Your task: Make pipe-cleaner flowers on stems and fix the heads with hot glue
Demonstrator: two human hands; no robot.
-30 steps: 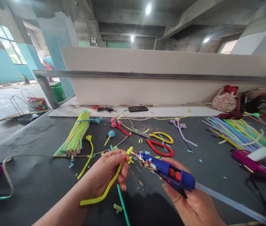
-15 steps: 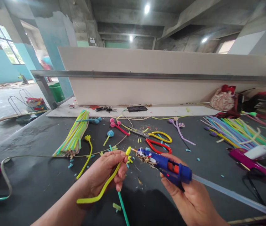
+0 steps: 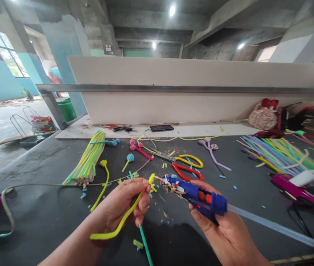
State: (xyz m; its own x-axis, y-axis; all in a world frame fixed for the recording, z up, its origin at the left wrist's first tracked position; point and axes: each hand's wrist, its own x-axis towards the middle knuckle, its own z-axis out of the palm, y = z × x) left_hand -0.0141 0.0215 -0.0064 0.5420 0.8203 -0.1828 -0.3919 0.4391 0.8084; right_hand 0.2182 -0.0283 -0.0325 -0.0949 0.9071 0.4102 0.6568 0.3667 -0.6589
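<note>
Between the fingertips of my left hand is a yellow pipe cleaner, its knotted tip sticking up and its long tail curving down over the wrist. A green pipe cleaner comes out below the same hand. My right hand is wrapped round a blue hot glue gun, with a small red light lit on it. The gun's nozzle points left and is at or almost at the yellow knot; I cannot tell whether they touch. A long clear glue stick trails from the gun's back.
Scissors with yellow and red handles lie beyond the hands. Pipe-cleaner bundles lie left and right. Finished-looking pink and purple twisted pieces, a phone, small cut scraps and a cable are also on the dark table.
Almost nothing differs. Both hands, the yellow pipe cleaner and the glue gun hold nearly the same positions; the view has shifted very slightly.
</note>
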